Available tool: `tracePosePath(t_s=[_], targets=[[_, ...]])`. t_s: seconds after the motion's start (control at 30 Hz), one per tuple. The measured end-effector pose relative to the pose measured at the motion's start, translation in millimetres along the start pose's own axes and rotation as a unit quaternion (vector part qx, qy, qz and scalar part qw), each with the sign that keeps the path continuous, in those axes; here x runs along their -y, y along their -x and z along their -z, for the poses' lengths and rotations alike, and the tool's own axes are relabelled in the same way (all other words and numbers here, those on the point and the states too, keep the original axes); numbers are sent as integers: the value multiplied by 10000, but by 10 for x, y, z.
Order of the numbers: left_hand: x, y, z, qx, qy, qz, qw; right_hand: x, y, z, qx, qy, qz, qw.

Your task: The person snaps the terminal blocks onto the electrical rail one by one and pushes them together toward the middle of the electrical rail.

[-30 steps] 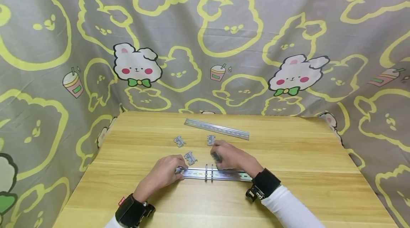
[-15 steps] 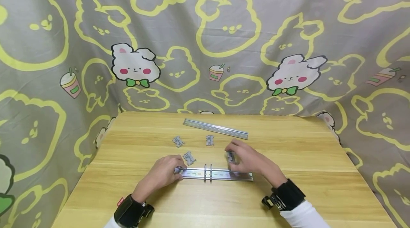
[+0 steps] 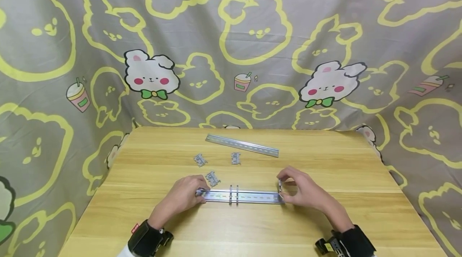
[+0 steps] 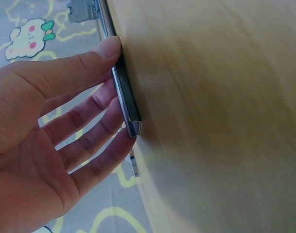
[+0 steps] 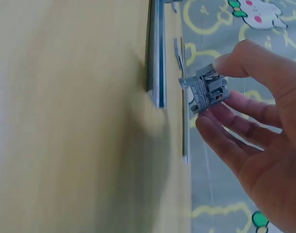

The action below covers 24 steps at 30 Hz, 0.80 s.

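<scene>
A slotted metal DIN rail [image 3: 254, 197] lies across the table in front of me. Its left end is gripped by my left hand [image 3: 185, 193]; in the left wrist view the thumb presses one long edge while the fingers reach the other. My right hand [image 3: 306, 189] pinches a grey DIN rail terminal block [image 5: 209, 88] between thumb and fingers. In the right wrist view that block is tilted and apart from the rail, near its right end. Two thin terminal blocks, a left one [image 3: 230, 195] and a right one [image 3: 237, 195], stand side by side mid-rail.
Behind the rail lie three loose grey terminal blocks: one near [image 3: 213, 178], one far left [image 3: 200, 160] and one far middle [image 3: 236, 158]. A second DIN rail [image 3: 242, 145] lies slanted farther back. A patterned curtain [image 3: 216, 100] encloses the wooden table [image 3: 325, 156].
My right hand has moved right with the terminal block, from near the mid-rail blocks to the rail's right end, and turned the block edge-on. The left hand keeps its grip.
</scene>
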State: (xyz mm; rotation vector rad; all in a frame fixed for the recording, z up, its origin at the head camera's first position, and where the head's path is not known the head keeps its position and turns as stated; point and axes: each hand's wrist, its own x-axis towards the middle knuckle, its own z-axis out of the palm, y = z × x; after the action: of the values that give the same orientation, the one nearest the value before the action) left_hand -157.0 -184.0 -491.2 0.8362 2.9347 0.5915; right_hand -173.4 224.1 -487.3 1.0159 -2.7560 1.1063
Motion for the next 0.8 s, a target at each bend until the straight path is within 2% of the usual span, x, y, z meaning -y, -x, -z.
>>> tracePosePath(t_s=[0.13,0.37,0.8], targets=[[0,-1,6,14,-6,38,10000,-55,113,10,-66,-55,-148,9999],[-2,-10,3,-12,6,20,10000,-94,219,1,8,-661,-331,9973],[1,-1,-6,-18,-30,-3,10000,-111,318,3,57,-1235,-286,9919]])
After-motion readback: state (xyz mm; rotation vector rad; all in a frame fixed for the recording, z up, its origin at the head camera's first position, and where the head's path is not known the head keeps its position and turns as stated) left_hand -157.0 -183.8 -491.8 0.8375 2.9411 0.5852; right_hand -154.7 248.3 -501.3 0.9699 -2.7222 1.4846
